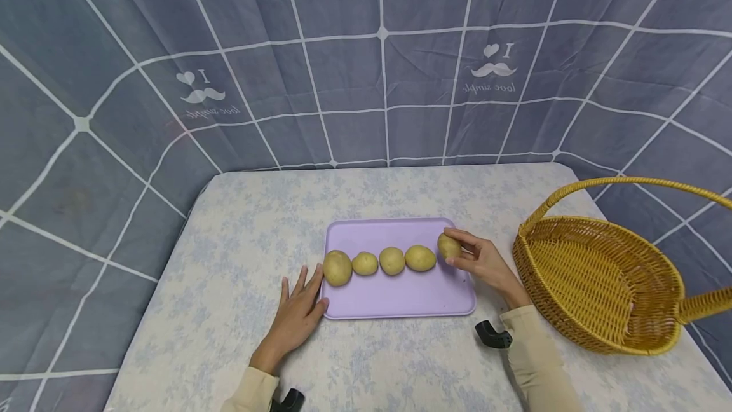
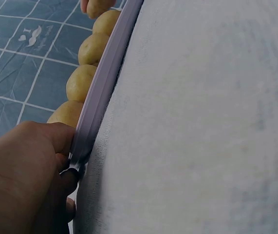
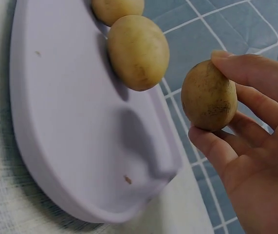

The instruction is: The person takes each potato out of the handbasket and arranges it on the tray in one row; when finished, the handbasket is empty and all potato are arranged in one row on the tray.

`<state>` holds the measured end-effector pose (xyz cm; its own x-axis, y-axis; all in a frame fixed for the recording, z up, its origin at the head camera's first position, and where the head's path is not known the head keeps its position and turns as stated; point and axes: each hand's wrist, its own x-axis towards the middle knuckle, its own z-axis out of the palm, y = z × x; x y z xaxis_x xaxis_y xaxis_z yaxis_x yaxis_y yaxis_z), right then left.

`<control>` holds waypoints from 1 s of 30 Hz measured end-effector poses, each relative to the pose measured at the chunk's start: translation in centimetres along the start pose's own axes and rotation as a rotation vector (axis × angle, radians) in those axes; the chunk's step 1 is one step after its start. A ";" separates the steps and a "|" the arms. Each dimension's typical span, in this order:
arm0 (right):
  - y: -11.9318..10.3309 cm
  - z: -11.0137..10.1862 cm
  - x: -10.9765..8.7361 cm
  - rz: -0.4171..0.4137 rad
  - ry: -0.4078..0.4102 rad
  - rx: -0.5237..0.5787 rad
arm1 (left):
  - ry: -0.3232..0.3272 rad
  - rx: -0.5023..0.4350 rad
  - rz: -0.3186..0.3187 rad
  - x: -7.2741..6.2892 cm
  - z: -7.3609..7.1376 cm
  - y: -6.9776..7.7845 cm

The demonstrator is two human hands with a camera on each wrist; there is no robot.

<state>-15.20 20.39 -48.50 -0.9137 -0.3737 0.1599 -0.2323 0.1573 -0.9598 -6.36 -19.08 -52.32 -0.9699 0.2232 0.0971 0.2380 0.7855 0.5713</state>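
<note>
A light purple tray [image 1: 394, 301] lies on the table, with several potatoes in a row across it. The biggest potato [image 1: 337, 267] sits at the tray's left edge. My left hand [image 1: 297, 316] rests beside that edge, fingers extended, touching the tray's side. My right hand [image 1: 483, 262] pinches a small potato [image 3: 209, 95] between thumb and fingers. It is held above the tray's right end, and its shadow falls on the tray in the right wrist view. Next to it in the row lies an oval potato [image 1: 420, 258].
A yellow-brown wicker basket [image 1: 600, 285] with a tall handle stands on the right side of the table. A patterned cloth [image 1: 257, 221] covers the table. Blue curtains with white lines [image 1: 343, 81] hang behind and at the sides. Small dark crumbs [image 3: 127, 179] lie on the tray.
</note>
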 end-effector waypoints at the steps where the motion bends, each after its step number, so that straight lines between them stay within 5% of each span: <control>1: 0.1 0.0 0.0 0.008 -0.003 0.005 | -0.001 0.001 -0.001 0.0 0.0 0.0; 30: 1.3 0.7 0.0 0.118 -0.033 -0.024 | 0.000 -0.008 -0.002 0.1 0.0 0.0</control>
<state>-15.24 19.99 -49.88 -0.9238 -0.3810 0.0380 -0.1318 0.2234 -0.9658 -6.48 -19.08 -52.29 -0.9703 0.2220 0.0957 0.2358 0.7813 0.5779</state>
